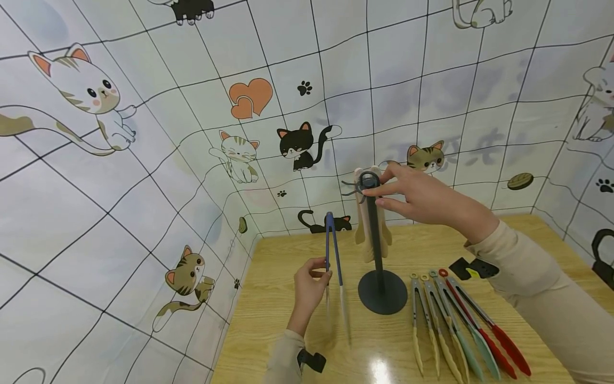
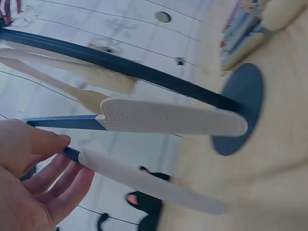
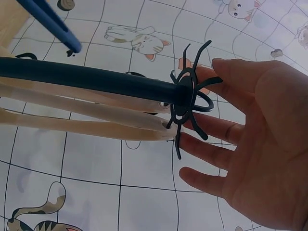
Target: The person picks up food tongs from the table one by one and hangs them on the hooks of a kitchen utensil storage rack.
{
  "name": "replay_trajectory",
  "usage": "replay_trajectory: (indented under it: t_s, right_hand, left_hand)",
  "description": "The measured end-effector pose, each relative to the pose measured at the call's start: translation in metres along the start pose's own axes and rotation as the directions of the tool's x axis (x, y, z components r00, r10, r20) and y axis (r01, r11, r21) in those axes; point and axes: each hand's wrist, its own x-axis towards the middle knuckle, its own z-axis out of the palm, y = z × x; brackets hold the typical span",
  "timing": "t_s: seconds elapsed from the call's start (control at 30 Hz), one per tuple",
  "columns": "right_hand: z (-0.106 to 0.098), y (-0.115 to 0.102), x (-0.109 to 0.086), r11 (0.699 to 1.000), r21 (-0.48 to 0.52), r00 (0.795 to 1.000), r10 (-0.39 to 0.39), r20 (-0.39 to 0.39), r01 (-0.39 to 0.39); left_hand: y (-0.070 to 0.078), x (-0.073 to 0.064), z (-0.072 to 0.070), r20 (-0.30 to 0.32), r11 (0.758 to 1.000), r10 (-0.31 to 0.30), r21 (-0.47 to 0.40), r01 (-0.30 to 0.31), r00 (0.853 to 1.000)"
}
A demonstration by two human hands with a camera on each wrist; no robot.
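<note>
My left hand (image 1: pixel 310 285) pinches one arm of a pair of blue tongs (image 1: pixel 337 256), which point downward with their two arms spread. White ridged tips (image 2: pixel 173 118) cover the tongs' lower ends. To their right rises a dark utensil stand (image 1: pixel 371 300) with a round base. At its top, my right hand (image 1: pixel 417 194) reaches around the hook ring (image 3: pixel 185 96), its fingers spread and fairly straight beside the hooks. Pale wooden utensils (image 3: pixel 96 127) hang from the far side of the ring, partly hidden behind the pole in the head view.
On the table (image 1: pixel 273 298), right of the stand, several tongs lie side by side: cream-tipped tongs (image 1: pixel 417 341), green-tipped tongs (image 1: pixel 486 352) and red tongs (image 1: pixel 510 346). A cat-patterned cloth (image 1: pixel 412 96) covers the walls behind and to the left.
</note>
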Motion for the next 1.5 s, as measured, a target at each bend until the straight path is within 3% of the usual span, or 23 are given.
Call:
replay_trajectory:
  t_s: [0.33, 0.47, 0.57, 0.93, 1.17, 1.5]
  right_hand:
    - [0.000, 0.000, -0.001, 1.000, -0.007, 1.000, 0.001, -0.001, -0.001]
    - [0.001, 0.000, -0.001, 1.000, -0.011, 1.000, -0.008, -0.007, 0.007]
    - [0.002, 0.001, -0.001, 1.000, -0.010, 1.000, -0.008, -0.009, 0.008]
    - [0.001, 0.001, -0.002, 1.000, -0.014, 1.000, -0.013, -0.017, 0.012]
    - [0.003, 0.000, -0.003, 1.000, -0.019, 1.000, -0.017, -0.025, 0.016]
    - [0.003, 0.000, -0.003, 1.000, -0.024, 0.999, -0.015, -0.029, 0.014]
  left_hand:
    - [0.050, 0.028, -0.016, -0.078, 0.989, 0.147, -0.024, -0.149, 0.986]
    - [0.081, 0.030, -0.020, -0.086, 0.986, 0.165, -0.009, -0.166, 0.983]
    - [0.096, 0.030, -0.020, -0.084, 0.984, 0.172, -0.019, -0.175, 0.981]
    - [0.083, 0.045, -0.010, -0.058, 0.974, 0.206, -0.083, -0.210, 0.977]
    - [0.079, 0.050, -0.009, -0.075, 0.965, 0.244, -0.076, -0.250, 0.967]
    - [0.079, 0.054, -0.009, -0.092, 0.968, 0.241, -0.044, -0.246, 0.966]
